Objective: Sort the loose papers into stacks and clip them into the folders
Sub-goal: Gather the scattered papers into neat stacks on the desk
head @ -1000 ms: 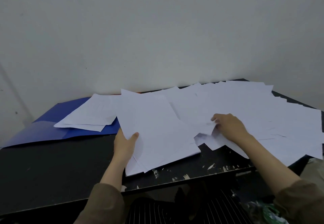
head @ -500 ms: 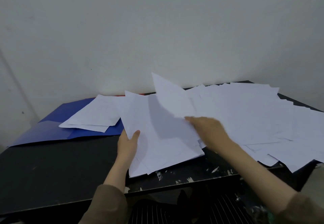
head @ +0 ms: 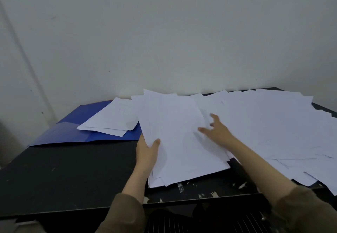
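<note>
Nearest us, at six o'clock, our left hand grips the left edge of the growing stack, thumb on top and fingers hidden beneath, while the stack's near corner rests on the black table. We should keep that grip firm but low, so the sheets stay fanned no further and each new page can be squared against the thumb.

At about one o'clock from there, our right hand hovers open over the stack's right edge, fingers spread and holding nothing. It looks free to fetch another sheet, we judge, so we should take one page at a time from the loose papers sprawled across three o'clock, lifting by a corner rather than dragging, lest neighbours slide off the table's near edge.

Farther off, at ten o'clock, the blue folder lies open with a small pile on it, just beside our stack. Whether it has a clip we cannot tell.
</note>
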